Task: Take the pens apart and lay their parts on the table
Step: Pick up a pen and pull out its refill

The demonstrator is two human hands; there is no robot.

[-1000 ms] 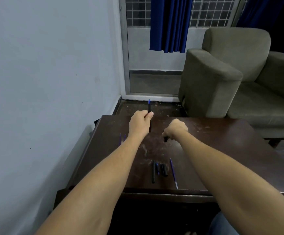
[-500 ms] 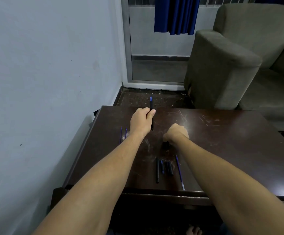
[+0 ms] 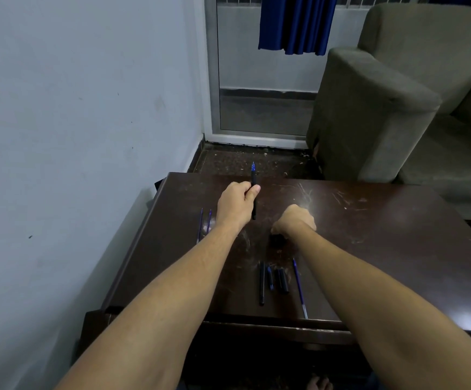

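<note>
My left hand (image 3: 235, 205) grips a black pen (image 3: 253, 180) upright over the dark wooden table (image 3: 383, 235); its blue tip points up and its lower end reaches below my fist. My right hand (image 3: 294, 220) is closed in a fist low over the table, pinching a small black pen part (image 3: 277, 240) that touches or nearly touches the surface. Near the front edge lie a black barrel (image 3: 261, 285), a short blue-tipped piece (image 3: 270, 278), two short black pieces (image 3: 283, 280) and a blue refill (image 3: 299, 287). Two thin blue refills (image 3: 204, 223) lie left of my left wrist.
A pale wall (image 3: 74, 136) runs close along the table's left side. A grey-green armchair (image 3: 383, 108) stands behind the table's right half. Beyond the far edge are dark floor and a door frame with a blue curtain (image 3: 293, 23). The table's right half holds only scratches and glare.
The camera has tilted down. My right hand has lowered the small black part toward the table. My left hand keeps the pen upright in about the same place.
</note>
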